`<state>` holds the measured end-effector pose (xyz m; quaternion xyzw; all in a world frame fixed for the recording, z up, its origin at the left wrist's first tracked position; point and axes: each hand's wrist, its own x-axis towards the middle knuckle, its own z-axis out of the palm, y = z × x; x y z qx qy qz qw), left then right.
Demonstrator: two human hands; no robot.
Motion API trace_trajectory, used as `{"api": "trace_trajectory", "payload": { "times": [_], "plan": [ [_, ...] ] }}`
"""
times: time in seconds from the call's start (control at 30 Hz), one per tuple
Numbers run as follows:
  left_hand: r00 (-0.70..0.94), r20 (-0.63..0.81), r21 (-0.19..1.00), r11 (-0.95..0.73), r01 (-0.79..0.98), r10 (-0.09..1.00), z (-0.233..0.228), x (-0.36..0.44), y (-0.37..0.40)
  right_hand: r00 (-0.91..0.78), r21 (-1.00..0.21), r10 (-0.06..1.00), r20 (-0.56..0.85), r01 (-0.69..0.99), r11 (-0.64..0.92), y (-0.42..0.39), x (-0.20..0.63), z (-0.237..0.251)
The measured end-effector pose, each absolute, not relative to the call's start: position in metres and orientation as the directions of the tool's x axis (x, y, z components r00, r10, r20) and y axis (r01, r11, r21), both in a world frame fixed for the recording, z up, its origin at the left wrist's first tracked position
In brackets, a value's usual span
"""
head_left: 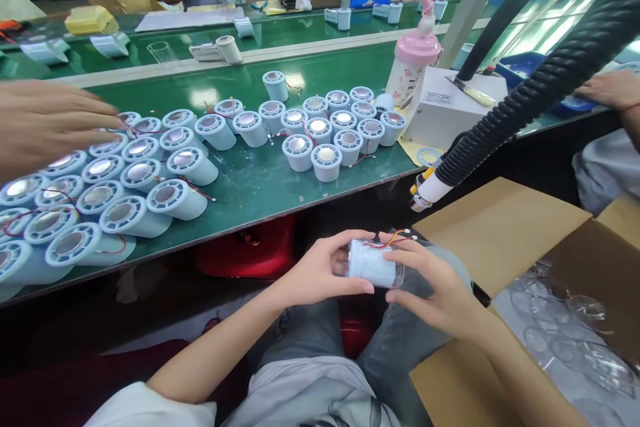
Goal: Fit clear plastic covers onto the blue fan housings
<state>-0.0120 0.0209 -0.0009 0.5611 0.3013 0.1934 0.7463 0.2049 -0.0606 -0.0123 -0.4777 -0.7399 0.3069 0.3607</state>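
Broadly, the green workbench [260, 180] fills the upper half of the view, and everything else sits relative to it. Against its near right edge an open cardboard box [500, 227] stands, its flap raised, with clear plastic parts [560, 327] lying loose inside. A black ribbed hose [545, 80] slants down across the bench's right end and stops just beyond its front edge, above the box flap, hiding part of the white box [450, 107] behind it. Beside that white box, on the bench, stands a pink-lidded bottle [413, 67]. Across the bench's middle and left lie many pale blue cylinders [320, 133], some upright in a tight cluster, others tipped on their sides in rows with thin red wires trailing. Another person's hand [45, 123] hovers over the leftmost rows, covering a few of them. Below the bench's front edge, over the lap, the left hand [320, 273] and right hand [435, 287] together clasp one pale blue cylinder [370, 263] lying sideways, fingers curled round each end and thumbs on top. Red and yellow wires [393, 239] sprout from its upper side, between the two thumbs.
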Motion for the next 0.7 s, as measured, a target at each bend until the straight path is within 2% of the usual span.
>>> {"api": "trace_trajectory", "payload": {
  "times": [0.17,0.3,0.5,0.7],
  "plan": [
    [0.768,-0.219,0.967,0.236,0.091,0.602,-0.02,0.016,0.062,-0.048,-0.945,0.993,0.105,0.305,0.115,-0.044,0.212,-0.033],
    [0.83,-0.171,0.978,0.192,0.078,0.531,-0.019,0.046,0.096,0.074,-0.961,0.989,0.128,0.255,0.105,-0.029,0.223,-0.037],
    [0.847,-0.169,0.974,0.216,0.065,0.504,-0.017,0.057,0.101,0.049,-0.95,0.981,0.187,0.261,0.168,-0.023,0.242,-0.033],
    [0.823,-0.218,0.947,0.318,0.048,0.524,-0.013,0.033,0.074,-0.065,-0.911,0.972,0.225,0.34,0.234,-0.039,0.236,-0.027]
  ]
}}
